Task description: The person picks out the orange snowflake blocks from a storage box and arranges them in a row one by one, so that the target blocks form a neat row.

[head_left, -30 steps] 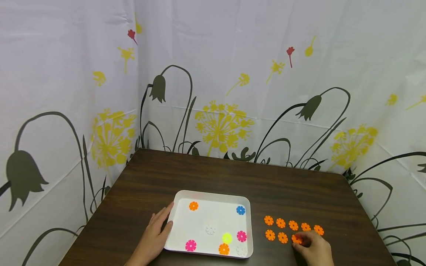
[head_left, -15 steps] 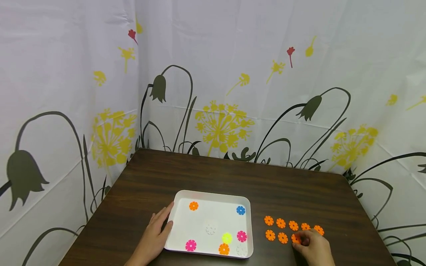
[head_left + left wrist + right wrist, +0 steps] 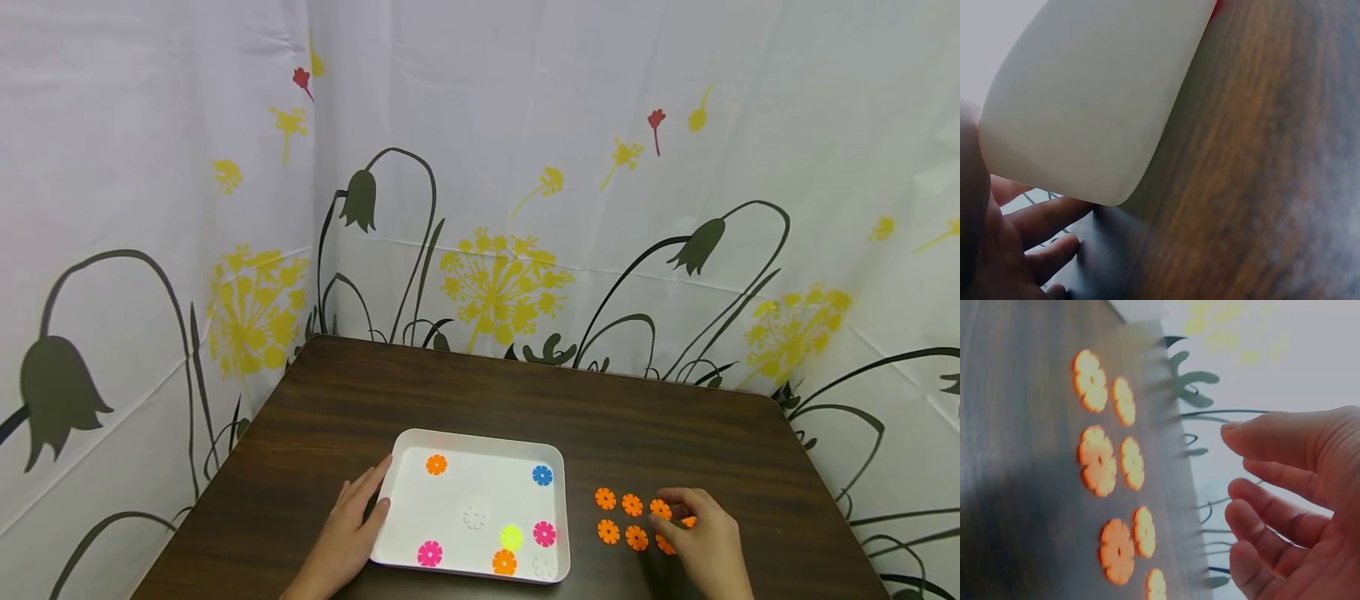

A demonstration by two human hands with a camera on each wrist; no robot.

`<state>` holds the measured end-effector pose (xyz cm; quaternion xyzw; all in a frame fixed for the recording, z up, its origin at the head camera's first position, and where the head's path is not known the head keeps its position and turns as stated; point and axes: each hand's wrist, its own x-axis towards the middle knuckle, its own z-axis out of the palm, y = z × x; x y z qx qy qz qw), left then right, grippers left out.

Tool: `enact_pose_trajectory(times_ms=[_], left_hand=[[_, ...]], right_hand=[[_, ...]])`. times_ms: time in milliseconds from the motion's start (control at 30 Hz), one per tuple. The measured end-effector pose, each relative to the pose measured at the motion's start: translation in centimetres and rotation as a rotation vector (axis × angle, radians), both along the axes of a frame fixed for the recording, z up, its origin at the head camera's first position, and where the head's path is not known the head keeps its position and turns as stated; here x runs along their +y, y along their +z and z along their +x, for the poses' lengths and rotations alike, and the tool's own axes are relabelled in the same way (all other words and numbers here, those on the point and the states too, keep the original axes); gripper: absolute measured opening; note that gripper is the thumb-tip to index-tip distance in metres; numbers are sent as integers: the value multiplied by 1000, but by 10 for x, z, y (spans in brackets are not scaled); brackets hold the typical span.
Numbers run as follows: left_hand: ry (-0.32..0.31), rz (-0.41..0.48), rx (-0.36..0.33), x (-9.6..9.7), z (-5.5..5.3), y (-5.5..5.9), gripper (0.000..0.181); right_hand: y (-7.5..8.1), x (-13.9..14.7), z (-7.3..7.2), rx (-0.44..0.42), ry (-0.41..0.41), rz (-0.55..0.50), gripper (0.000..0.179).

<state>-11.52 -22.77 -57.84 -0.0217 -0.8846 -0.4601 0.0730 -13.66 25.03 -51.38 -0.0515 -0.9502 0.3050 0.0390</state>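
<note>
My left hand rests against the left side of a white rectangular tray, thumb and fingertips touching its rim. In the left wrist view the fingers lie by the tray's outer wall. My right hand hovers over the right end of two rows of orange notched flower discs. Seen from the right wrist, thumb and fingers are apart with nothing between them. The last disc of the near row shows partly beside the thumb. Further discs at the right are partly or fully hidden behind the hand.
In the tray lie loose discs: orange, blue, pink, yellow and clear or white. The brown wood-grain table reaches back to a flower-print curtain.
My right hand has let go of the last orange disc in the near row and risen slightly, away from me and to the left. The left hand and tray have stayed put.
</note>
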Motion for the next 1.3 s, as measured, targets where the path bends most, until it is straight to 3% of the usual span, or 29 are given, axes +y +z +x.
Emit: enact_pose_trajectory(times_ms=[233,433,733,1300], left_hand=[[0,-4,23,1,0,0,57],[-2,-2,18,1,0,-1,57],[1,5,10,1,1,2,58],[5,-10,-7,0,0,1,58]], right_hand=[[6,-21,-6,157,31,-176,30],[23,-49,-20,255,95,-286,30],[44,-78,-32,311,176,-313,30],[51,-104,-41,340,253,-307,37]])
